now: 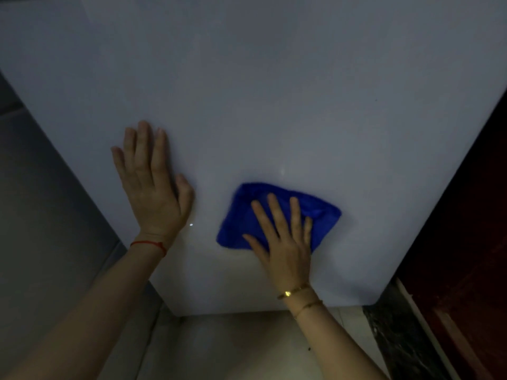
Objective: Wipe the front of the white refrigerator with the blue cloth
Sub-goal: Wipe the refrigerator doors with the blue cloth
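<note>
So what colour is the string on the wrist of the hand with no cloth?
Red. The string circles the left hand's wrist, clearest in the head view.

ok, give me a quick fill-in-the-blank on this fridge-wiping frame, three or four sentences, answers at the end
1. The right hand presses a cloth whose colour is ____.
2. The left hand rests flat on the bare front of the white ____.
3. A thin red string circles the ____ wrist.
4. The fingers on the cloth are ____, not curled.

Missing words: blue; refrigerator; left; straight
</note>
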Demonstrator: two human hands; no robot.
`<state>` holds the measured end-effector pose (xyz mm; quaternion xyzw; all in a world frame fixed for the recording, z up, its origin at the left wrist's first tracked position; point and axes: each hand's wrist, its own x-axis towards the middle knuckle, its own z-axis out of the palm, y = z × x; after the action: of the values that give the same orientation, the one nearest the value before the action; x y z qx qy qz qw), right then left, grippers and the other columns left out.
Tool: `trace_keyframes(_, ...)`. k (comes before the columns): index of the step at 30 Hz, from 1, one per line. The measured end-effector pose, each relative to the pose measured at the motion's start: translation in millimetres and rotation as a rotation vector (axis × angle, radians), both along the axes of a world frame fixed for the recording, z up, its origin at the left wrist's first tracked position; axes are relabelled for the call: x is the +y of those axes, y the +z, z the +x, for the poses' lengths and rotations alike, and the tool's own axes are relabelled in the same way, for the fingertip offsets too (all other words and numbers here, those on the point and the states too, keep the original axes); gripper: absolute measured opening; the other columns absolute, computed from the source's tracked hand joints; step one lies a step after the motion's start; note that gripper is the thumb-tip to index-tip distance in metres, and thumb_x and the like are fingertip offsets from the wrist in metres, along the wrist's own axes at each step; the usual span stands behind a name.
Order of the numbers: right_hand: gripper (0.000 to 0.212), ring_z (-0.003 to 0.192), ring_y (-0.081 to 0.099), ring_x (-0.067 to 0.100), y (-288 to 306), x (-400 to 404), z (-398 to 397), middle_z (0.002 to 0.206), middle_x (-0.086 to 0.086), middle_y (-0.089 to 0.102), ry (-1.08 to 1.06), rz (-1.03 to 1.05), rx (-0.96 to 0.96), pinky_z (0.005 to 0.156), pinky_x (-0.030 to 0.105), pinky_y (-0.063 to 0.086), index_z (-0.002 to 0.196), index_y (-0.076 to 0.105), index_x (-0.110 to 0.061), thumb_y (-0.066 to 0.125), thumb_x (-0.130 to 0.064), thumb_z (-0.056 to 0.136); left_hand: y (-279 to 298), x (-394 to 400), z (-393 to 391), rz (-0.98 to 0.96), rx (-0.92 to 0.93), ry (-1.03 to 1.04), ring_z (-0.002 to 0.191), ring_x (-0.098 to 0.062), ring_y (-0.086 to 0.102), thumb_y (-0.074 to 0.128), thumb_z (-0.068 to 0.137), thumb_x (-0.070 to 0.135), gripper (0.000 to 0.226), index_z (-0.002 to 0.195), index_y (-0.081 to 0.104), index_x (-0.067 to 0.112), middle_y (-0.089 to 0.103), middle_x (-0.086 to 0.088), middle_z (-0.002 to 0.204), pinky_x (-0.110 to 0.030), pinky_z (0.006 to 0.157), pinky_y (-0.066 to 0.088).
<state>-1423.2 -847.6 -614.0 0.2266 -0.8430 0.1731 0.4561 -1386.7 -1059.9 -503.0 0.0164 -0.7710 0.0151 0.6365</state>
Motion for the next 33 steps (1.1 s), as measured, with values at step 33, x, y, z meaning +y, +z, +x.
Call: trace_keyframes(33, 0.054, 0.149, 0.0, 0.031, 127.1, 47.7, -30.2, 0.162, -0.003, 0.01, -0.088, -0.128, 0.109, 0.119, 0.048, 0.001, 0.153, 0.006, -0.037, 0.023, -0.047, 0.103, 1.5, 2.3, 0.1, -0.002, -0.018, 0.021, 0.153, -0.016, 0.0, 0.04, 0.091, 0.021, 0.059, 0.147, 0.026, 0.007, 0.024, -0.018, 0.151, -0.043, 0.125, -0.001)
